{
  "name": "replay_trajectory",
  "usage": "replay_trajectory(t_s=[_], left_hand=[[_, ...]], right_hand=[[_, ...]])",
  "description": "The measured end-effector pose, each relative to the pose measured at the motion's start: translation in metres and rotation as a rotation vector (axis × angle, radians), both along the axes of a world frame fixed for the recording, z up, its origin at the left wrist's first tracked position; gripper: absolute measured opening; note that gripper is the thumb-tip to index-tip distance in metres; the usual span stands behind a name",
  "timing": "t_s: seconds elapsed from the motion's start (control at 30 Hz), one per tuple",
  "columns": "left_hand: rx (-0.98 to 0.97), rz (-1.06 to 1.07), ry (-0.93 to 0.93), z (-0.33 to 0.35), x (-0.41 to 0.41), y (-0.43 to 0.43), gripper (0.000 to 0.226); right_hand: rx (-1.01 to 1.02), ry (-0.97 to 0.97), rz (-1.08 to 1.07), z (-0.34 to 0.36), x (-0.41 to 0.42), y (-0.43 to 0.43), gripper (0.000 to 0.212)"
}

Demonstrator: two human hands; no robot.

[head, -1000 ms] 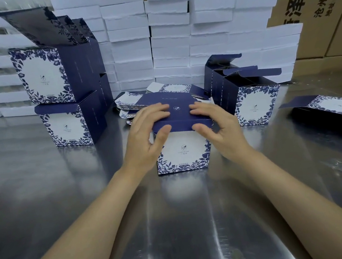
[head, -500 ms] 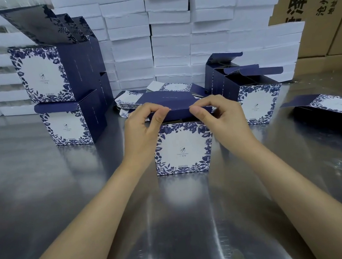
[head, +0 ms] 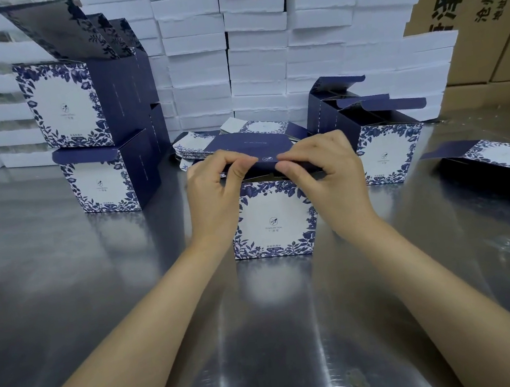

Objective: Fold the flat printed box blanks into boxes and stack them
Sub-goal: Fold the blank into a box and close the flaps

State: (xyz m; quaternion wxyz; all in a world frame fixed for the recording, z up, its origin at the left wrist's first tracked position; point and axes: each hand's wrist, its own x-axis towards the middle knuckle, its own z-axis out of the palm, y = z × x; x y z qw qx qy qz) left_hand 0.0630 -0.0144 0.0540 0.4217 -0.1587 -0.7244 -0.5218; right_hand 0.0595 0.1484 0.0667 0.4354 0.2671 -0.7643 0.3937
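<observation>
A blue-and-white floral box (head: 275, 223) stands upright on the steel table, straight ahead. Its navy lid flap (head: 251, 147) is raised over the open top. My left hand (head: 218, 191) pinches the flap's front edge from the left, and my right hand (head: 325, 178) pinches it from the right. The fingertips of both hands nearly meet at the middle of the edge. A pile of flat printed blanks (head: 249, 131) lies just behind the box. At the left, finished boxes (head: 100, 177) stand stacked two high, the upper box (head: 63, 104) with its lid open.
Another folded box (head: 383, 151) with open flaps stands at the right, and a flat blank (head: 499, 156) lies further right. White foam trays (head: 258, 48) are stacked along the back, with brown cartons (head: 487, 4) at the far right. The steel table (head: 101, 308) reflects light.
The lid flap lay pressed down over the box top a second ago. Both hands have since lifted it and moved their fingertips together along its front edge.
</observation>
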Motion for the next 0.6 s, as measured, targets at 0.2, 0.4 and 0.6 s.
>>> replay_trajectory(t_s=[0.2, 0.4, 0.6], left_hand=[[-0.217, 0.04, 0.132, -0.0018, 0.0035, 0.007, 0.019], [-0.221, 0.09, 0.236, -0.0028, 0.0044, 0.0058, 0.013], [-0.31, 0.164, 0.294, -0.0048, 0.0014, 0.0058, 0.013]], right_hand=[[0.036, 0.102, -0.047, 0.0009, -0.0035, 0.0052, 0.01], [0.114, 0.296, -0.084, -0.0015, -0.0044, 0.0048, 0.011], [0.154, 0.329, -0.07, -0.0057, -0.0071, 0.0021, 0.016]])
